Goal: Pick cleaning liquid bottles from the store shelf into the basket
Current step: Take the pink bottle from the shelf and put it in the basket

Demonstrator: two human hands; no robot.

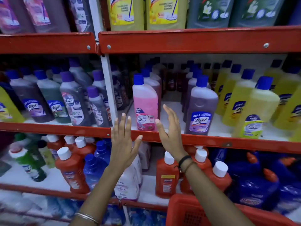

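While both hands are raised empty before the red shelf edge (211,141), a pink Bactin bottle (145,103) is framed between them at the front of the middle shelf. The left hand (123,141) is seen with fingers spread wide and flat, nothing held; the right hand (169,132) is opened edge-on, thumb apart, also holding nothing. A knock is judged the main risk: the purple Lizol bottle (201,108) stands near the right hand and could be toppled if the reach is made carelessly. The pink bottle is shown upright, blue-capped, translucent and nearly full, its label facing out. The red basket (187,209) is glimpsed below the right forearm, its contents not shown.
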